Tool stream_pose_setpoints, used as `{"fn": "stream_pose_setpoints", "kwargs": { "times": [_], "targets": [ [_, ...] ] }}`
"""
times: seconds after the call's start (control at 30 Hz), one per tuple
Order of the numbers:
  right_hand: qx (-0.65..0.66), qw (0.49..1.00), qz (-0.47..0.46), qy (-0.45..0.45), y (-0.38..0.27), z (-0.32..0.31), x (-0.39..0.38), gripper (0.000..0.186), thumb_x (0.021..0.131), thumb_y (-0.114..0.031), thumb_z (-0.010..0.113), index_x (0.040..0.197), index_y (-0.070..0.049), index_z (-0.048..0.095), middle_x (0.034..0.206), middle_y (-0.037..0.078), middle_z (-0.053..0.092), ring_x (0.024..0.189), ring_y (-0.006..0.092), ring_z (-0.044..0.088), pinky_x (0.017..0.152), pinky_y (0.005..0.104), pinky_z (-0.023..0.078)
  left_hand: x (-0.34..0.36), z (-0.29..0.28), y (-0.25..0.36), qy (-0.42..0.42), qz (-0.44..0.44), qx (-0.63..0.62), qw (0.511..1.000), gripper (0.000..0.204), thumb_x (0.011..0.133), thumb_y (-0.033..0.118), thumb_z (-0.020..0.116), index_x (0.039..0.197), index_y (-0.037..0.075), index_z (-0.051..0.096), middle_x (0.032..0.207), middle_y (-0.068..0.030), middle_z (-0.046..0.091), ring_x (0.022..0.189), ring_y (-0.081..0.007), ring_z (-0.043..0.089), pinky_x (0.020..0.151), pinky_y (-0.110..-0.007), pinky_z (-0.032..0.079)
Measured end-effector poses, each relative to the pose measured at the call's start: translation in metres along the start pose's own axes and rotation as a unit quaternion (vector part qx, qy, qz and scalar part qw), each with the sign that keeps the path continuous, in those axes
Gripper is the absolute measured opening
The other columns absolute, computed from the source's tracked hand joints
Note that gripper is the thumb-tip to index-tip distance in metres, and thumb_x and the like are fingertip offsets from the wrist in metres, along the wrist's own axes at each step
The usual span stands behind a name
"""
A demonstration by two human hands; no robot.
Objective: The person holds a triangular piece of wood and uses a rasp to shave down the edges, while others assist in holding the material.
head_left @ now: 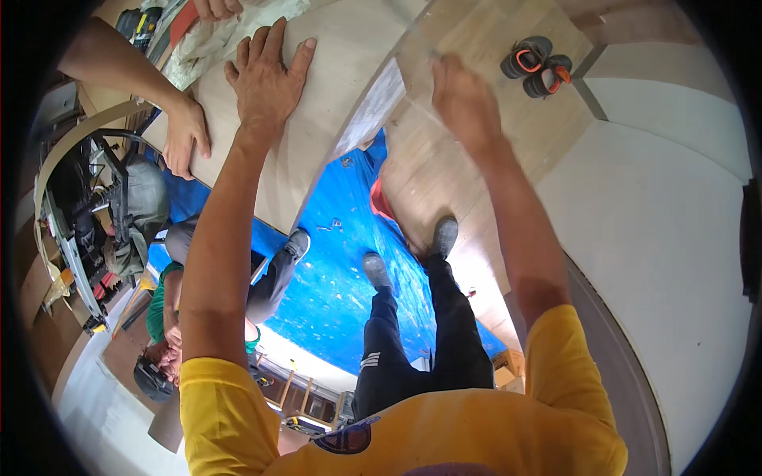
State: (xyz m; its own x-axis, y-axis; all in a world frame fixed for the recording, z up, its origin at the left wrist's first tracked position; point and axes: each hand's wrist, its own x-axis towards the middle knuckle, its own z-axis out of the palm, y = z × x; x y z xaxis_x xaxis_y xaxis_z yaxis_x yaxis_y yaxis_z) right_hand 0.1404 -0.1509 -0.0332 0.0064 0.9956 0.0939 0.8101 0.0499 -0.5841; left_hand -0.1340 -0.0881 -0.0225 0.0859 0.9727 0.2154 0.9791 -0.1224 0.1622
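Observation:
A large pale wooden panel [349,63] lies in front of me, its long right edge running slantwise. My left hand [271,83] rests flat on it with the fingers spread. Just off that right edge, my right hand [467,107] is raised with its fingers curled closed. It is smeared by motion, and a small dark tip shows at the fingers; what they hold cannot be made out. On the panel's left edge lies another person's hand [187,135], and part of a further hand [216,8] shows at the far edge.
Blue plastic sheeting [317,293] covers floor around my feet, beside wood-look flooring [444,174]. Dark shoes with orange lining [538,67] stand at far right, near a white wall [651,206]. A person in green [163,309] is at lower left, below a metal-framed stand [87,214].

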Motion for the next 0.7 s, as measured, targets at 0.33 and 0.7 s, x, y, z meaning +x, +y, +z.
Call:
{"fn": "stream_pose_setpoints", "kwargs": {
  "times": [0.33,0.7],
  "targets": [
    [-0.024,0.999,0.030,-0.025,-0.005,-0.018,0.012,0.028,0.105,-0.026,0.049,0.094,-0.002,0.059,0.077,0.028,0.066,0.074,0.0495,0.065,0.064,0.0580,0.052,0.001,-0.003,0.005,-0.024,-0.007,0.012,1.000,0.071,0.097,0.064,0.048,0.151,0.017,0.046,0.152,-0.0078,0.047,0.145,-0.0318,0.034,0.117,-0.062,0.018],
    [-0.062,0.996,-0.003,-0.065,0.004,0.001,-0.021,0.028,0.104,-0.029,0.050,0.098,-0.002,0.057,0.076,0.025,0.067,0.068,0.0469,0.066,0.062,0.0572,0.053,-0.005,-0.002,0.000,-0.016,-0.015,-0.029,0.999,0.071,0.098,0.060,0.049,0.151,0.012,0.046,0.150,-0.0115,0.049,0.146,-0.0382,0.033,0.118,-0.064,0.016]
  ]
}}
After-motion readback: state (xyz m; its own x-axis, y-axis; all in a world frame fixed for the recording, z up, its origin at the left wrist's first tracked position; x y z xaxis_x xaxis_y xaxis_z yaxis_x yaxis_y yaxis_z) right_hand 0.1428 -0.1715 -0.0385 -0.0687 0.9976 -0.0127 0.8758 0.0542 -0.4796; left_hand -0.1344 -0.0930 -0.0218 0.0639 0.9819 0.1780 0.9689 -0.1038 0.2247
